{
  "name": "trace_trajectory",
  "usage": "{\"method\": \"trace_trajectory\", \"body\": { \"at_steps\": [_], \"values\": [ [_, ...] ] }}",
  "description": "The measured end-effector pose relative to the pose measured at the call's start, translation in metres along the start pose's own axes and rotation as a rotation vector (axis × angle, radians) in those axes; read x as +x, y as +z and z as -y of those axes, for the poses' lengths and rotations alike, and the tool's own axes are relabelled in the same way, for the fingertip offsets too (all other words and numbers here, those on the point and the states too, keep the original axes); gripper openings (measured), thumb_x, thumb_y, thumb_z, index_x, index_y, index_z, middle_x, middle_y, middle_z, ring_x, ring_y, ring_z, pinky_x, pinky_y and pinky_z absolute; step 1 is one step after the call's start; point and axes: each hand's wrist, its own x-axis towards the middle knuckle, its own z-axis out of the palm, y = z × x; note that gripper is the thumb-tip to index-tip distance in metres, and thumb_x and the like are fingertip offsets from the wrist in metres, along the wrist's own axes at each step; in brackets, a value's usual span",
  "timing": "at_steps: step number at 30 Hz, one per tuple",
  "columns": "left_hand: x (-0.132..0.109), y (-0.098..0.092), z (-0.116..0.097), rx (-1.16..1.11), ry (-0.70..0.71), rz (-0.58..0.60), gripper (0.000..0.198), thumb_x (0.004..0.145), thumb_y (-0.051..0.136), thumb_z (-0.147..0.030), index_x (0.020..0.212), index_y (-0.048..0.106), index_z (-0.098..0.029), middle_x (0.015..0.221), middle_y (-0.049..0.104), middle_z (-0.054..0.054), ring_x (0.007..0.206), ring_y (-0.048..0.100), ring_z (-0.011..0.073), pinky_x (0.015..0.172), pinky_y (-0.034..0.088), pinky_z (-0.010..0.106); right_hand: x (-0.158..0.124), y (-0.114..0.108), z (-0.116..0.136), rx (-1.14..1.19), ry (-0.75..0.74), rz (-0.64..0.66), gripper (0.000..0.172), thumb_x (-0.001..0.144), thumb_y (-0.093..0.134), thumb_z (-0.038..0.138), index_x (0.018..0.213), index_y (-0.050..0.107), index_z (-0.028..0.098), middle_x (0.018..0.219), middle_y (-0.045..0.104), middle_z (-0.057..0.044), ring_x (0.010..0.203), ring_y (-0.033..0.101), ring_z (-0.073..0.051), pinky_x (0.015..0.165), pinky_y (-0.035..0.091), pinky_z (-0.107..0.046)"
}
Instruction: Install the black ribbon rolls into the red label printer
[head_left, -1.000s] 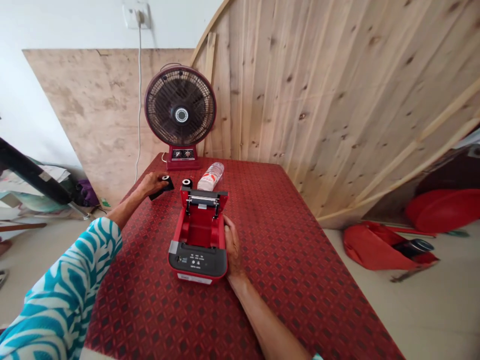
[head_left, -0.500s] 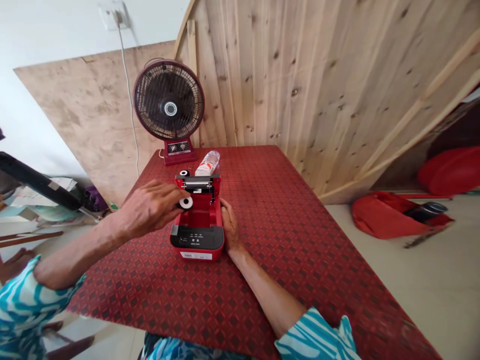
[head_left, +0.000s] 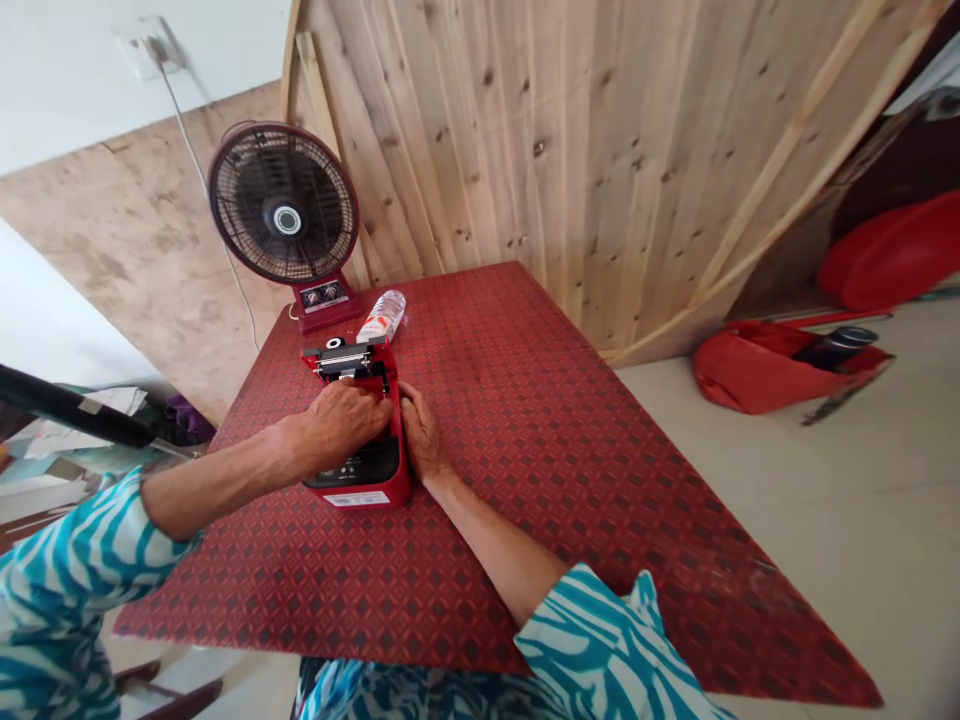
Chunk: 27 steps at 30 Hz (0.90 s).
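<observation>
A small red-and-black label printer (head_left: 361,466) stands on the table with its lid (head_left: 346,357) raised, showing the roller bar. My left hand (head_left: 346,418) reaches down into the open compartment, fingers curled and closed. Whatever those fingers hold is hidden behind the hand and the printer's wall. Against the printer's right side rests my right hand (head_left: 422,432), its fingers bent around the casing and steadying it. A small white-faced roll with a dark core (head_left: 334,343) shows just behind the raised lid. Beyond it a clear plastic bottle (head_left: 383,316) lies on its side.
A dark red table fan (head_left: 286,220) stands at the table's far left corner, its cord running up to a wall socket (head_left: 148,45). The red patterned tabletop (head_left: 540,480) stretches to the right. A red bag (head_left: 754,370) with a dark cylinder lies on the floor.
My left hand has moved right and into the printer's compartment; the roll it held is now out of sight. My right hand stays at the printer's side. The view has shifted right.
</observation>
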Motion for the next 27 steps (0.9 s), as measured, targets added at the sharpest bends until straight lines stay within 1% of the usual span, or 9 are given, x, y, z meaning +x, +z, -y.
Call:
{"method": "trace_trajectory", "body": {
  "at_steps": [4, 7, 11, 14, 16, 19, 21, 23, 27],
  "values": [
    [0.012, 0.007, -0.001, -0.003, -0.099, 0.079, 0.025, 0.086, 0.045, -0.004, 0.105, 0.06, -0.008, 0.078, 0.07, 0.014, 0.068, 0.068, 0.0242, 0.059, 0.046, 0.032, 0.001, 0.001, -0.001, 0.006, -0.002, -0.003, 0.038, 0.089, 0.039, 0.038, 0.118, 0.06, 0.024, 0.123, 0.062, -0.006, 0.118, 0.054, -0.02, 0.108, 0.037, -0.039],
    [0.016, 0.009, -0.001, -0.015, -0.141, 0.085, 0.024, 0.087, 0.046, -0.006, 0.107, 0.058, -0.009, 0.08, 0.07, 0.014, 0.071, 0.068, 0.0233, 0.062, 0.047, 0.03, 0.001, 0.001, -0.002, 0.004, -0.019, -0.003, 0.038, 0.089, 0.039, 0.038, 0.118, 0.06, 0.023, 0.123, 0.062, -0.006, 0.118, 0.054, -0.021, 0.108, 0.037, -0.041],
    [0.0, -0.002, 0.004, -0.065, -0.12, -0.051, 0.015, 0.087, 0.052, -0.01, 0.098, 0.06, -0.014, 0.087, 0.071, 0.011, 0.082, 0.068, 0.0228, 0.072, 0.049, 0.032, 0.002, 0.0, -0.002, 0.006, -0.02, -0.005, 0.038, 0.089, 0.039, 0.039, 0.117, 0.06, 0.024, 0.122, 0.063, -0.006, 0.117, 0.054, -0.02, 0.107, 0.038, -0.04],
    [-0.028, -0.004, 0.016, -0.111, -0.209, -0.153, 0.022, 0.086, 0.06, -0.021, 0.108, 0.059, -0.02, 0.1, 0.071, 0.008, 0.092, 0.067, 0.0243, 0.078, 0.05, 0.033, 0.001, -0.001, -0.001, 0.014, -0.008, 0.007, 0.037, 0.09, 0.04, 0.039, 0.118, 0.06, 0.025, 0.122, 0.063, -0.004, 0.117, 0.054, -0.019, 0.107, 0.038, -0.039],
    [-0.047, 0.005, 0.025, -0.17, -0.287, -0.184, 0.028, 0.085, 0.062, -0.027, 0.112, 0.058, -0.022, 0.106, 0.07, 0.008, 0.095, 0.067, 0.0254, 0.08, 0.05, 0.034, 0.0, -0.002, -0.001, 0.004, 0.004, 0.019, 0.038, 0.09, 0.039, 0.04, 0.119, 0.059, 0.024, 0.124, 0.063, -0.005, 0.118, 0.054, -0.019, 0.107, 0.038, -0.039],
    [-0.067, 0.028, 0.033, -0.364, -0.321, -0.183, 0.028, 0.089, 0.056, -0.036, 0.114, 0.059, -0.023, 0.108, 0.07, 0.007, 0.096, 0.067, 0.0238, 0.08, 0.051, 0.032, -0.001, -0.003, -0.002, -0.019, 0.012, 0.013, 0.038, 0.091, 0.039, 0.04, 0.119, 0.059, 0.024, 0.124, 0.063, -0.005, 0.119, 0.054, -0.019, 0.107, 0.038, -0.039],
    [-0.071, 0.041, 0.033, -0.477, -0.332, -0.22, 0.027, 0.092, 0.051, -0.038, 0.112, 0.061, -0.023, 0.106, 0.071, 0.005, 0.095, 0.068, 0.0214, 0.079, 0.051, 0.03, -0.001, -0.004, -0.002, -0.028, 0.01, 0.008, 0.038, 0.091, 0.039, 0.041, 0.119, 0.059, 0.025, 0.123, 0.063, -0.005, 0.118, 0.054, -0.019, 0.106, 0.038, -0.039],
    [-0.07, 0.047, 0.029, -0.537, -0.34, -0.286, 0.026, 0.094, 0.048, -0.037, 0.111, 0.063, -0.023, 0.104, 0.071, 0.004, 0.093, 0.068, 0.0192, 0.079, 0.051, 0.028, -0.001, -0.005, -0.002, -0.036, 0.007, 0.006, 0.038, 0.091, 0.039, 0.041, 0.118, 0.06, 0.025, 0.123, 0.063, -0.005, 0.117, 0.054, -0.019, 0.106, 0.038, -0.039],
    [-0.058, 0.043, 0.019, -0.571, -0.284, -0.451, 0.023, 0.093, 0.051, -0.033, 0.108, 0.064, -0.022, 0.103, 0.071, 0.004, 0.092, 0.067, 0.0166, 0.081, 0.051, 0.026, -0.001, -0.005, -0.001, -0.041, 0.002, 0.011, 0.039, 0.091, 0.038, 0.041, 0.119, 0.059, 0.023, 0.124, 0.063, -0.006, 0.119, 0.054, -0.019, 0.107, 0.038, -0.04]
  ]
}}
